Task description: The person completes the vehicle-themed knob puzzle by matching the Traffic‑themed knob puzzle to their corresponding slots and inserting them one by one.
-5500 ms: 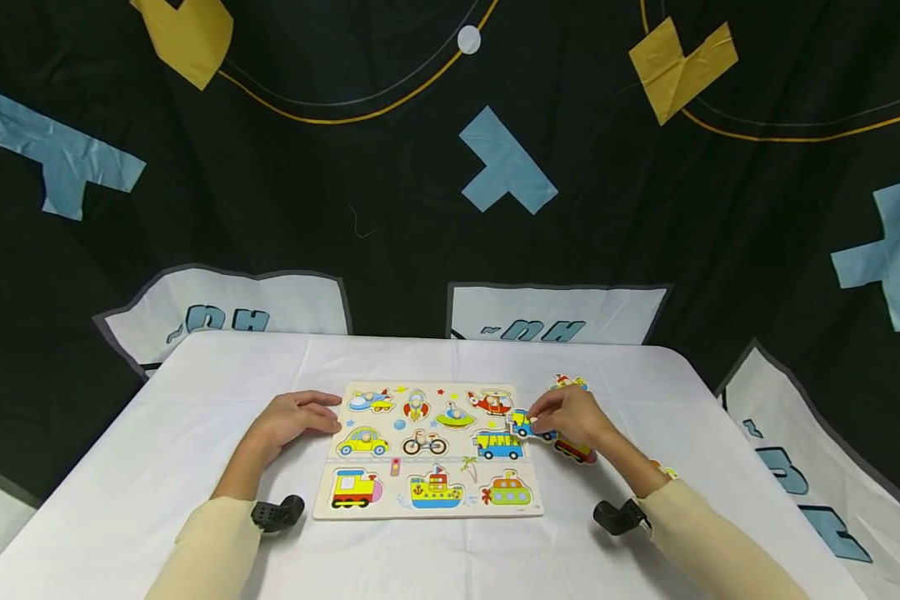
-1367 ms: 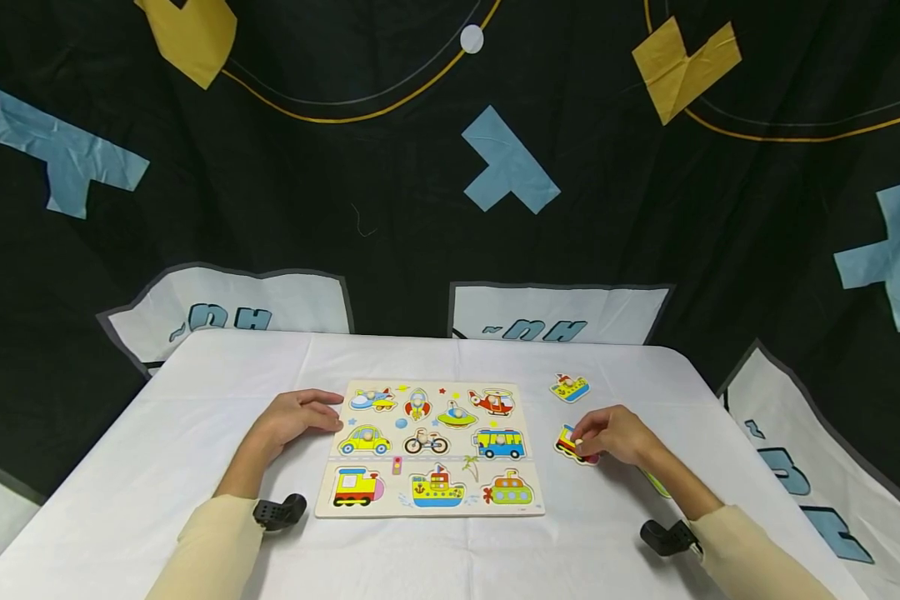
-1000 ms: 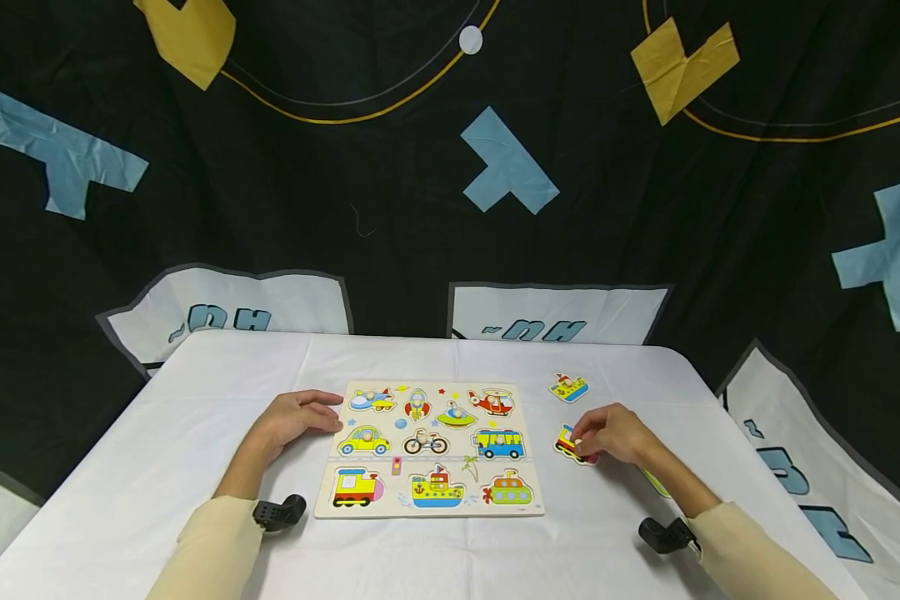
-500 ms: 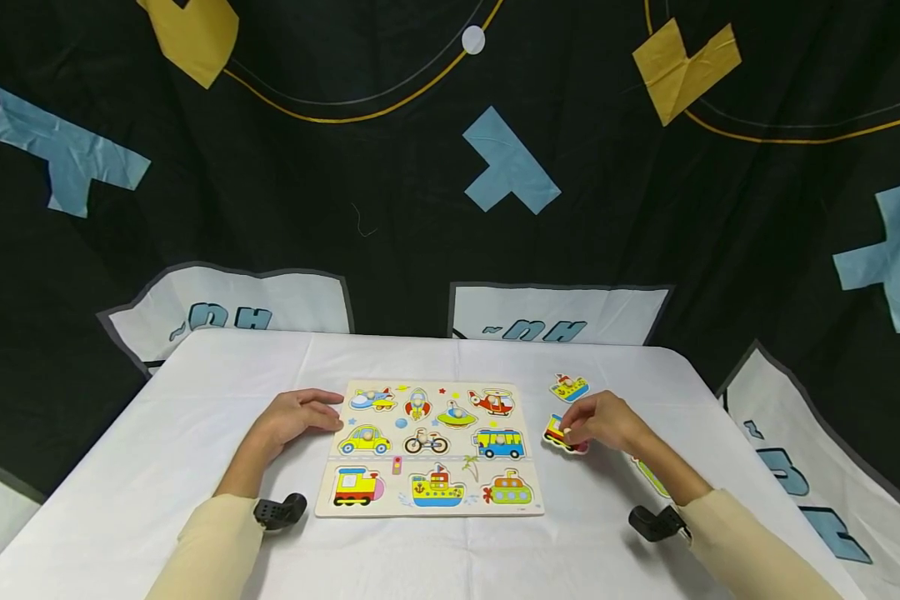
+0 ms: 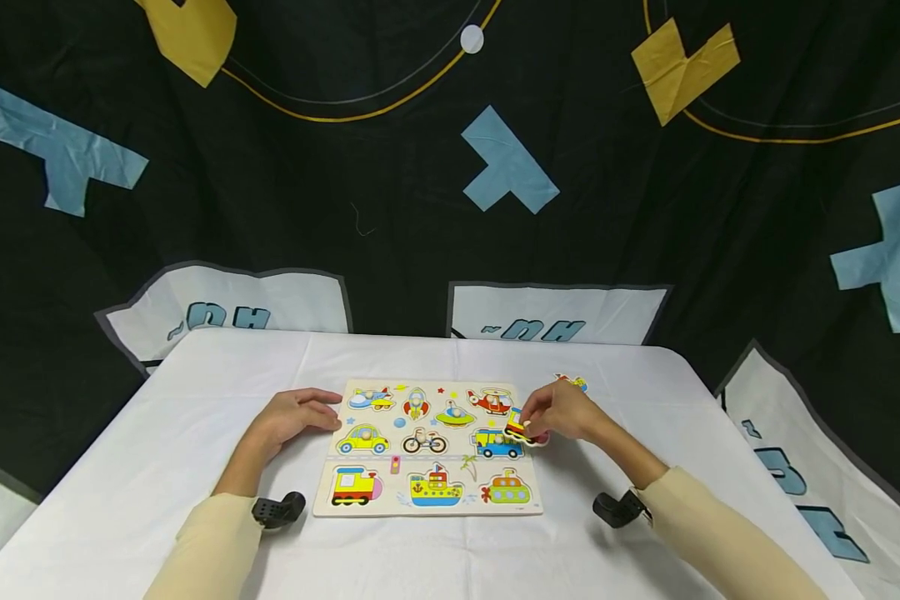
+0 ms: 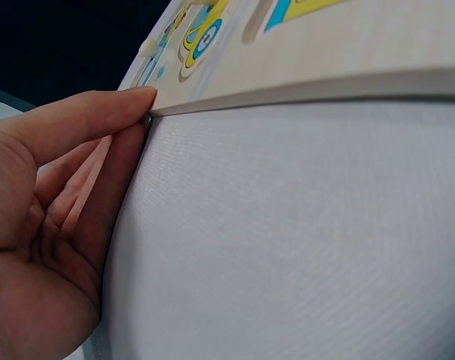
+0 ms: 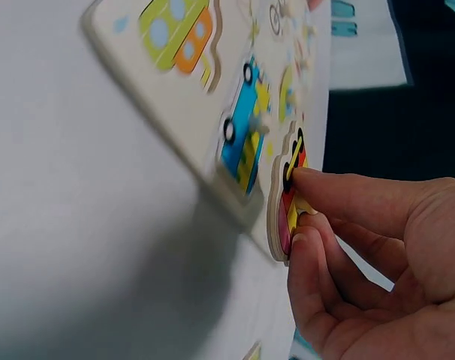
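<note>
My right hand [image 5: 570,412] pinches the small knob of a red and yellow train puzzle piece [image 5: 515,425], held tilted over the right edge of the wooden puzzle board [image 5: 375,511]. The right wrist view shows the piece's edge [image 7: 273,217] raised above the board, close to the blue bus piece [image 7: 242,124]. At the board's left edge rests my left hand [image 5: 291,418], fingers fairly straight and fingertips [image 6: 146,99] touching the rim. A train picture [image 5: 356,486] fills the lower left of the board. Knobbed vehicle pieces sit in the upper two rows.
A ship puzzle piece [image 5: 581,383] lies on the white tablecloth [image 5: 390,558], partly hidden behind my right hand. Wrist cameras [image 5: 279,510] stick out from both sleeves. Behind the table hangs a black curtain [image 5: 285,208] with taped shapes.
The bus piece, earlier in my right hand, now sits in the board. That hand took the train piece from the table and carried it left over the board. The left hand stayed put.
</note>
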Demonstrator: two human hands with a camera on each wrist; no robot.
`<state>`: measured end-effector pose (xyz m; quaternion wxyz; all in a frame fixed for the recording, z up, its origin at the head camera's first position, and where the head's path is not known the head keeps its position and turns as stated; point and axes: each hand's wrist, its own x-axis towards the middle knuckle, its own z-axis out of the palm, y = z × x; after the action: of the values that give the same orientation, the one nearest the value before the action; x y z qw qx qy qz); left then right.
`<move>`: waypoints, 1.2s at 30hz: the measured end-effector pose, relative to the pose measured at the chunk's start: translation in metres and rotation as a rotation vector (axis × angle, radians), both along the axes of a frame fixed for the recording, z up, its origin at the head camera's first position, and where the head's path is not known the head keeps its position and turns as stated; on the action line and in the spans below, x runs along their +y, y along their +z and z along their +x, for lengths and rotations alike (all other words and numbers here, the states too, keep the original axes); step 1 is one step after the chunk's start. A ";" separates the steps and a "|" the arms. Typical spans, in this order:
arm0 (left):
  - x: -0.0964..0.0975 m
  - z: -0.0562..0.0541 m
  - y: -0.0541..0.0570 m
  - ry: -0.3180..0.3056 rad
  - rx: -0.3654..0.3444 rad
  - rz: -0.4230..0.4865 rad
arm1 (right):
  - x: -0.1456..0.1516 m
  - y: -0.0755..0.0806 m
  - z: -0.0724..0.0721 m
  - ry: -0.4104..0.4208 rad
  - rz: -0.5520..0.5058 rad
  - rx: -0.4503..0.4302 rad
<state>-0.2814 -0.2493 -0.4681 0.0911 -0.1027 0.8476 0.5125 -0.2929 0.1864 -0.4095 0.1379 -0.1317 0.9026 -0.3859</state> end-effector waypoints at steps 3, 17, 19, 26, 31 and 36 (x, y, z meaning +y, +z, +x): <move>-0.001 0.001 0.000 -0.002 0.008 0.008 | -0.014 0.002 0.000 0.026 0.012 0.019; -0.002 -0.002 -0.001 0.018 0.002 0.020 | -0.068 0.004 0.005 0.113 0.033 0.016; -0.001 -0.002 -0.002 0.007 0.005 0.021 | -0.074 0.004 0.006 0.124 0.032 0.012; -0.002 -0.001 -0.002 0.011 0.009 0.011 | -0.094 0.003 0.009 0.170 0.040 0.028; -0.001 -0.002 -0.002 0.016 0.009 0.012 | -0.109 0.000 0.016 0.236 0.000 0.038; -0.001 -0.002 -0.002 0.015 0.000 0.014 | -0.124 -0.005 0.021 0.278 -0.035 0.029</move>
<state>-0.2836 -0.2500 -0.4697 0.0879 -0.1084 0.8432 0.5191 -0.2719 0.0624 -0.4145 0.1747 -0.2633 0.8707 -0.3769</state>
